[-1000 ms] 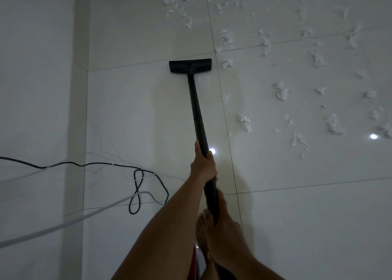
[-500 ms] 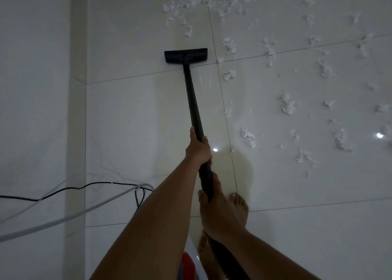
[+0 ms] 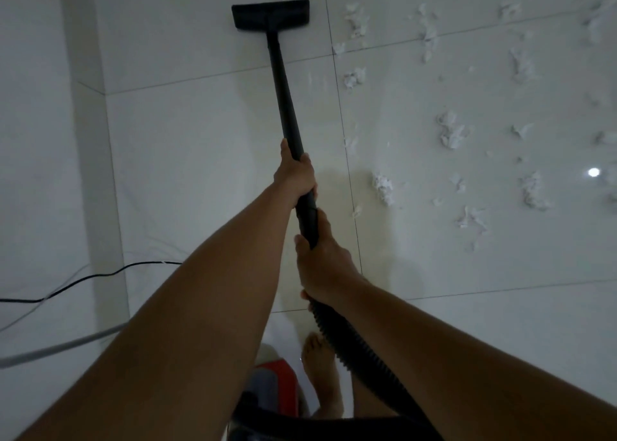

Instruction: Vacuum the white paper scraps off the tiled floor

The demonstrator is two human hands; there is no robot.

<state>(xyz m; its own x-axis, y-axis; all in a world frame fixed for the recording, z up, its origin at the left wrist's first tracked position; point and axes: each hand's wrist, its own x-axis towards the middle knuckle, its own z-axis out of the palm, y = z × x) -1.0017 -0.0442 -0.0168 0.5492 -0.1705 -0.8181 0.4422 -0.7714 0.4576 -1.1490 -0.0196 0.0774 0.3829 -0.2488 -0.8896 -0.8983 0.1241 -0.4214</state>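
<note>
While both hands grip the black vacuum pipe (image 3: pixel 286 107), the left hand (image 3: pixel 295 177) sits higher up it with fingers curled tight around the tube. Just below those fingers, the right hand (image 3: pixel 322 260) wraps closed around the pipe's lower end, where the ribbed hose (image 3: pixel 350 344) joins and runs back under the right forearm. Far ahead of the left fingers, the flat black nozzle (image 3: pixel 271 14) lies on the tiled floor (image 3: pixel 187 147), on bare tile. White paper scraps (image 3: pixel 451 133) lie scattered to the right of both hands and of the nozzle, none touching it; the nearest clump sits just right of the left knuckles' level. To the left of the hands, a black cord (image 3: pixel 100 275) and a grey cable (image 3: pixel 60 349) trail across the floor. Below the right hand a bare foot (image 3: pixel 322 374) stands beside a red vacuum body (image 3: pixel 275 384).
</note>
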